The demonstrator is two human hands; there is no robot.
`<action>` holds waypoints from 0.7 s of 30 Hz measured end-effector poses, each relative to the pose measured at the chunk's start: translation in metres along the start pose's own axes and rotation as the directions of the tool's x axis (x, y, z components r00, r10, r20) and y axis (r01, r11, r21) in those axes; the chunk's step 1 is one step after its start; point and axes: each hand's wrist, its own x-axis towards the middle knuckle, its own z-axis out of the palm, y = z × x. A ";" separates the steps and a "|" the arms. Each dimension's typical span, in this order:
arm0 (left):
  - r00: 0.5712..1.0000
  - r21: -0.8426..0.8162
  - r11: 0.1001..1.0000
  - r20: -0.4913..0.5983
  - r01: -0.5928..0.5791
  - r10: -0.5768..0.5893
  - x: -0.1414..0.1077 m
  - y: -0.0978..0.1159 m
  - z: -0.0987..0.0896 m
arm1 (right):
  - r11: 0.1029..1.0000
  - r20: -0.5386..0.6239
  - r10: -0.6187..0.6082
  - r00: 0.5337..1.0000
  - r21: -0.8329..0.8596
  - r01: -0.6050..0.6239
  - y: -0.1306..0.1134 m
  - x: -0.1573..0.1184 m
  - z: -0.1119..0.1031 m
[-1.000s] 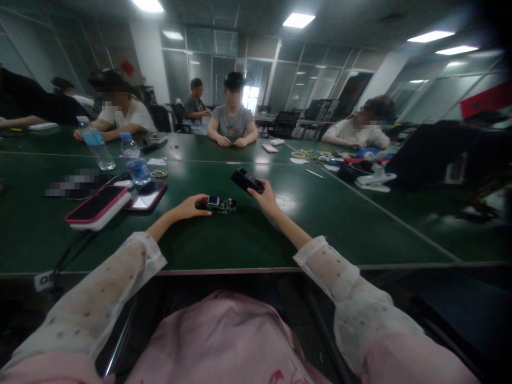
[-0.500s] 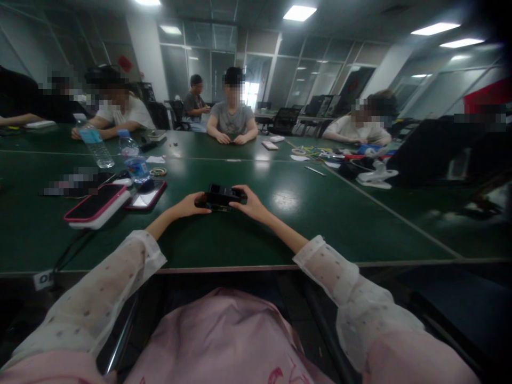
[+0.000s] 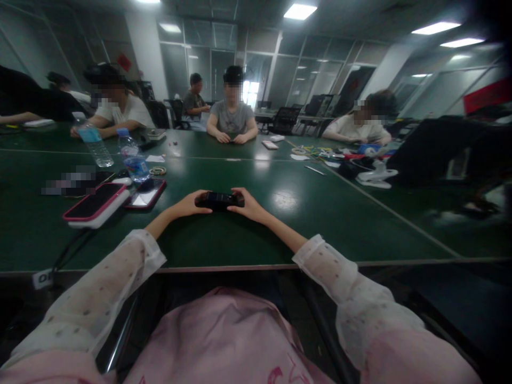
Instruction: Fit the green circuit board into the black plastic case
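Note:
A black oblong electronic device point(image 3: 219, 203), like a plastic case, lies flat at the middle of the green table point(image 3: 256, 242), between my two hands. My left hand point(image 3: 193, 204) grips its left end, with the fingers behind and the thumb at the front. At the right end, my right hand point(image 3: 250, 206) holds it the same way. Its upper face is dark with faint lines; finer details are too dim to make out.
To the left lie a pink-edged phone on a white block point(image 3: 96, 205), another phone point(image 3: 146, 193), two water bottles point(image 3: 134, 160) and a tape roll point(image 3: 158, 170). A pen point(image 3: 315, 170) and a white clamp point(image 3: 378, 175) are at the right. Several people sit around.
The upper black part of the device was raised and tilted, with a green circuit board edge showing beneath. It now lies level and lower, and the board is hidden. Both hands keep their grip.

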 end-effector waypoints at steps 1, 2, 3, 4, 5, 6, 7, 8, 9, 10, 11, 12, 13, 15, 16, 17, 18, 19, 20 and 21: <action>1.000 -0.006 1.000 0.002 0.000 0.000 0.000 -0.001 0.000 | 1.000 0.002 0.001 1.000 -0.001 -0.001 0.000 0.000 0.000; 1.000 -0.008 1.000 0.002 0.002 -0.002 0.001 -0.001 0.000 | 1.000 0.003 0.004 1.000 -0.001 -0.004 -0.001 0.000 -0.001; 1.000 -0.008 1.000 0.000 0.007 -0.007 0.001 -0.002 0.000 | 1.000 0.004 0.009 1.000 0.001 -0.009 -0.002 0.000 -0.001; 1.000 -0.004 1.000 -0.004 0.013 -0.013 0.001 -0.003 0.000 | 1.000 0.003 0.014 1.000 0.003 -0.014 -0.002 0.000 -0.001; 1.000 0.001 1.000 -0.008 0.018 -0.018 0.001 -0.003 0.000 | 1.000 0.001 0.016 1.000 0.005 -0.016 -0.003 0.000 -0.002; 1.000 0.007 1.000 -0.008 0.021 -0.021 0.001 -0.003 0.000 | 1.000 -0.002 0.015 1.000 0.005 -0.015 -0.004 -0.001 -0.002; 1.000 0.013 1.000 -0.008 0.022 -0.022 0.001 -0.003 0.000 | 1.000 -0.002 0.012 1.000 0.005 -0.012 -0.004 -0.001 -0.002; 1.000 0.019 1.000 -0.007 0.022 -0.022 0.001 -0.002 -0.001 | 1.000 -0.003 0.009 1.000 0.003 -0.009 -0.005 -0.001 -0.002; 1.000 0.024 0.999 -0.005 0.022 -0.022 0.001 -0.002 -0.001 | 1.000 -0.002 0.009 1.000 0.001 -0.009 -0.005 -0.001 -0.002; 1.000 0.030 0.999 -0.004 0.025 -0.025 0.001 -0.001 -0.001 | 1.000 -0.001 0.011 1.000 0.000 -0.011 -0.005 -0.001 -0.002; 1.000 0.037 0.999 -0.007 0.029 -0.029 0.001 -0.001 -0.001 | 1.000 0.000 0.015 1.000 0.001 -0.015 -0.006 -0.001 -0.002; 0.999 0.043 0.999 -0.012 0.033 -0.033 0.001 0.000 -0.001 | 1.000 0.000 0.020 1.000 0.001 -0.020 -0.006 -0.001 -0.002; 0.999 0.048 0.998 -0.017 0.038 -0.037 0.000 0.000 -0.001 | 1.000 -0.002 0.025 1.000 0.002 -0.025 -0.005 -0.001 -0.002; 0.999 0.048 0.998 -0.017 0.045 -0.044 0.000 0.001 -0.001 | 1.000 0.001 0.027 1.000 0.003 -0.027 -0.005 -0.001 -0.003; 0.999 0.045 0.998 -0.014 0.046 -0.046 0.000 0.002 -0.001 | 1.000 0.004 0.028 1.000 0.003 -0.028 -0.005 -0.001 -0.003; 0.999 0.041 0.998 -0.007 0.047 -0.046 0.000 0.003 -0.001 | 1.000 0.008 0.029 1.000 0.003 -0.029 -0.005 -0.001 -0.003; 0.999 0.038 0.998 0.000 0.047 -0.047 -0.001 0.003 -0.001 | 1.000 0.013 0.031 0.999 0.003 -0.031 -0.005 -0.002 -0.003; 0.999 0.036 0.998 0.003 0.047 -0.047 -0.001 0.003 -0.001 | 0.999 0.016 0.036 0.999 0.005 -0.036 -0.005 -0.002 -0.003; 0.999 0.034 0.998 0.004 0.045 -0.045 -0.001 0.003 -0.001 | 0.999 0.018 0.042 0.999 0.008 -0.042 -0.005 -0.002 -0.002; 0.999 0.029 0.999 0.003 0.042 -0.042 0.000 0.003 -0.001 | 0.999 0.018 0.048 0.999 0.014 -0.048 -0.005 -0.002 -0.002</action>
